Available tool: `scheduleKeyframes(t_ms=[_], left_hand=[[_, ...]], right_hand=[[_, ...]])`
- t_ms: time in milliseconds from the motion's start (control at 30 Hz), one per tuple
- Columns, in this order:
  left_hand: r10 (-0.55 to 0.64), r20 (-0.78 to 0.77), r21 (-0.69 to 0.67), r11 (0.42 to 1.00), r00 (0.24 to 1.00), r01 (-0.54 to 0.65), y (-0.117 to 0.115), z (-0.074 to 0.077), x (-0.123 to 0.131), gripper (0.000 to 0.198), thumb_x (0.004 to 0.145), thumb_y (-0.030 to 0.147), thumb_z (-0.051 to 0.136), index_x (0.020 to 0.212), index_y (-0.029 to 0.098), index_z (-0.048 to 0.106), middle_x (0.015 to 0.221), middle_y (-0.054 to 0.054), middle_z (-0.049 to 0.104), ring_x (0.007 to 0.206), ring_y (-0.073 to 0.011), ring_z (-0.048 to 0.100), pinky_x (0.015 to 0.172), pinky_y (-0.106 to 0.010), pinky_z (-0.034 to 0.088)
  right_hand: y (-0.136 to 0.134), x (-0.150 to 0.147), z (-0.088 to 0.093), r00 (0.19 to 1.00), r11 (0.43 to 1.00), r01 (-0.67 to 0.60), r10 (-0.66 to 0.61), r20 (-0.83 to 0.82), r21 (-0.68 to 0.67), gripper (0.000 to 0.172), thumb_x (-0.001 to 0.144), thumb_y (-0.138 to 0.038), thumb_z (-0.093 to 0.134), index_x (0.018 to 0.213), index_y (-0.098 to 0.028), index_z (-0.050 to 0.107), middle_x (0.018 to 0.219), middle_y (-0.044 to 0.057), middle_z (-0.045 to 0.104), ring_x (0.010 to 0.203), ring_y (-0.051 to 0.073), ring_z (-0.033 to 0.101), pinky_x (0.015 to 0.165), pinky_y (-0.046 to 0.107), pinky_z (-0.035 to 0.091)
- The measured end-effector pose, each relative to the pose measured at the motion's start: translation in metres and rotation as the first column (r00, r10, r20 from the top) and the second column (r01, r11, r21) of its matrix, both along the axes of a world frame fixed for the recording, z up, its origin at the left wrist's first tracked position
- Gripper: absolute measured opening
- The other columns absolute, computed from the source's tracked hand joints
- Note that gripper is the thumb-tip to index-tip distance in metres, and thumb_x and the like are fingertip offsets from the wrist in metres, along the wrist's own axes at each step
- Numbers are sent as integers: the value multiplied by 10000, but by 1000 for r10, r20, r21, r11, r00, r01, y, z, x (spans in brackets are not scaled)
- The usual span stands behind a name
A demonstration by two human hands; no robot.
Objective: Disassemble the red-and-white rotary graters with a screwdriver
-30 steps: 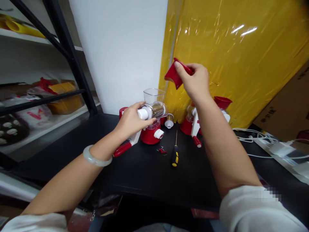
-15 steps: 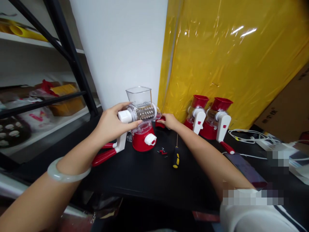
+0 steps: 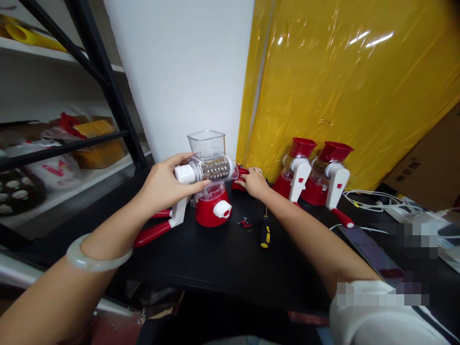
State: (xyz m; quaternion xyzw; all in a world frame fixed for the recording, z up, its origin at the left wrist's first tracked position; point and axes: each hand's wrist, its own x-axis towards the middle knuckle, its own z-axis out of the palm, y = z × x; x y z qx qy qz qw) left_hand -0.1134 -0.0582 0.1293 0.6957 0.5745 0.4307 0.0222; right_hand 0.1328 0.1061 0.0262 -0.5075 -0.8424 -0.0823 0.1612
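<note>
- Far L: shelf (image 3: 32, 49), well apart from the work.
- Next: red crank handle (image 3: 153, 235) on a white arm (image 3: 177, 213), poking out low; another red handle (image 3: 162, 213) just behind. L hand (image 3: 166, 181) hides the arm's top, so can't tell if it's attached. Risk: my forearm snags the handle and twists everything above.
- L hand: spread wide around the grater's (image 3: 211, 210) clear body, thumb in front, fingers over the top, palm by the white end (image 3: 184, 174). Grater's upright on the black counter (image 3: 223, 261), metal drum (image 3: 215, 168) lying sideways inside, clear hopper (image 3: 206, 143) above. Risk: top-heavy; an uneven push up there could tip it, prob. towards R.
- Red part (image 3: 238, 185): just R of the grater, under my R hand's (image 3: 256, 184) fingertips. Fingers touch it; can't tell if they grip or only rest. Risk: poor view + loose hold = part slips or knocks the grater.
- Small loose bits (image 3: 245, 223), one red, in front of grater. Risk: a sweep of the R arm scatters them; tiny, easily lost.
- Screwdriver (image 3: 265, 235): near the bits, shaft pointing away, below R forearm. Could roll if bumped.
- Far R: two more graters, nearer one (image 3: 283, 186) & farther one (image 3: 313, 190), then phone (image 3: 373, 254) beyond R forearm. Elbow swinging out might shove the phone.
</note>
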Motion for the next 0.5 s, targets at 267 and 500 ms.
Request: scheduleKeyframes(t_ms=[267,500], left_hand=[[-20,-11,5,1000,1000,20,-1,-1,-3,718,666,489,817,1300,184,675,1222,-114,737,1087,-301,696,974,-405,554],[-54,-10,22,998,998,54,3,-5,-5,699,664,457,824,1293,189,679,1202,-111,742,1087,-297,700,969,-407,558]], right_hand=[[5,-7,5,992,994,-31,18,-129,-105,308,959,-465,597,1042,-203,735,1015,104,711,1049,262,608,973,420,392],[-11,-16,16,943,943,-273,223,-247,-190,491,953,-360,595,1385,-145,506,1112,118,741,1084,251,673,994,396,431]])
